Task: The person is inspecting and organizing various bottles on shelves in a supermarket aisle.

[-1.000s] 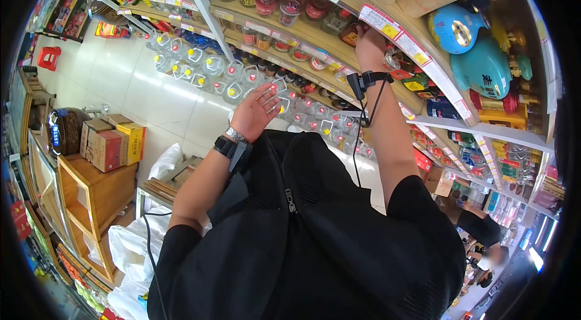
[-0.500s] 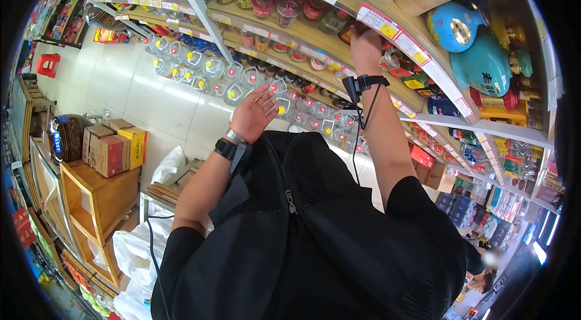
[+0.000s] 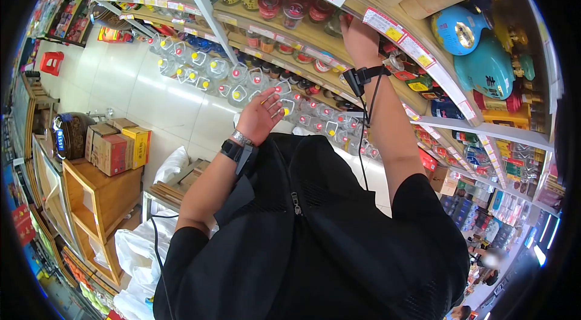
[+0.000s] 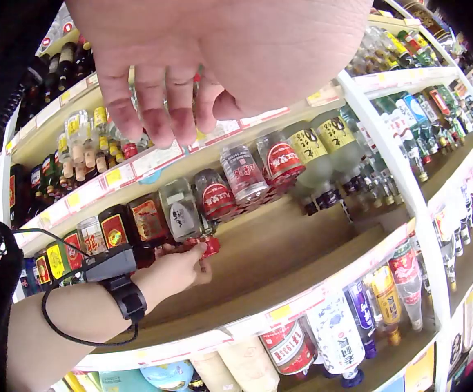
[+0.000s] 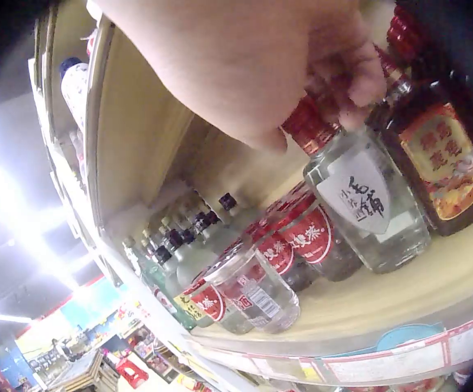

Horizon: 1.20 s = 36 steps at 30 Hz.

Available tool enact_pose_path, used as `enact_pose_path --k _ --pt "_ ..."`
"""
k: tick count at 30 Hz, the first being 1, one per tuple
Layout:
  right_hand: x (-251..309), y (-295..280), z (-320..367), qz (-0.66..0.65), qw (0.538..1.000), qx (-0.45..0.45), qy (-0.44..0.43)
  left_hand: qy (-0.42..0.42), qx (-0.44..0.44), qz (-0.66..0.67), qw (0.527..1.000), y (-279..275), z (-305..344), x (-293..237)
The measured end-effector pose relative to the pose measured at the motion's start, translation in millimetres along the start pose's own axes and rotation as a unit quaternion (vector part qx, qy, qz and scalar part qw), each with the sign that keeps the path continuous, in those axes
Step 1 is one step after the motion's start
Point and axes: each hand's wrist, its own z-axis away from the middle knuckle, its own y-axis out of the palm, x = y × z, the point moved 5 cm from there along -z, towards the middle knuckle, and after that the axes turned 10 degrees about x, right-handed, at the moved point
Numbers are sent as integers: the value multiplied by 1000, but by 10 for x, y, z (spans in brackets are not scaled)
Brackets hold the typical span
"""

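My right hand [image 3: 363,43] reaches into a shelf of bottles. In the right wrist view its fingers curl at the red cap [image 5: 308,122] of a clear glass bottle [image 5: 375,212] with a white label and black writing. The bottle stands tilted in this view, its base on the shelf. Right beside it is a dark bottle [image 5: 445,159] with an orange-red label. On its other side are cups with red labels [image 5: 322,245]. My left hand [image 3: 260,119] hovers before the lower shelves, palm turned up, fingers relaxed and holding nothing.
A shelf edge with price tags [image 3: 399,35] runs just in front of my right hand. Large clear jugs [image 3: 239,95] line the floor below the shelves. Cartons [image 3: 112,150] sit on a wooden cabinet [image 3: 103,199] to the left. A cable hangs from my right wrist.
My right hand has shifted slightly left along the shelf, from the dark bottle to the red cap of the clear bottle. My left hand keeps nearly the same pose.
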Motion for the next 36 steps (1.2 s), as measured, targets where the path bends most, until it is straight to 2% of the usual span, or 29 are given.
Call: enact_pose_path --k 4,8,10,12,14,15,17,22,24,25,27,31,33,34,36 --pt "49 27 91 -38 998 59 -6 0 5 0 1000 -1 -18 5" --pt "285 -392 373 -102 994 37 24 15 7 -4 1000 -33 -54 7" --pt "462 -607 538 -191 981 38 14 25 6 -5 1000 3 -72 23" --pt "661 -766 723 -221 973 62 -7 99 -58 -23 993 110 -37 -67" --pt "876 -835 912 -332 935 110 -55 109 -53 -33 992 182 -31 -119" --pt "963 -875 1006 -332 935 109 -54 122 -47 -43 991 200 -32 -146" --pt "1149 -893 1178 -379 906 173 -77 96 -66 -59 991 171 -24 -136" --pt "1192 -1029 1295 -423 884 196 -48 56 -106 -130 984 144 5 -110" --pt "1228 -1085 1338 -476 853 199 -82 39 -63 -50 996 248 15 -102" --pt "1240 -1131 1350 -476 853 199 -83 40 -63 -50 996 287 36 -122" --pt "1297 -1198 1366 -483 832 257 -89 23 -27 31 999 378 59 -112" --pt "1297 -1259 1291 -506 816 260 -103 42 18 42 998 305 16 -81" --pt "1336 -1317 1283 -519 761 336 -196 40 60 12 997 340 12 -64" --pt "1261 -1260 1266 -518 762 335 -197 41 62 11 997 310 1 -58" --pt "997 -1034 1154 -600 733 295 -131 29 97 25 995 267 -6 -43"
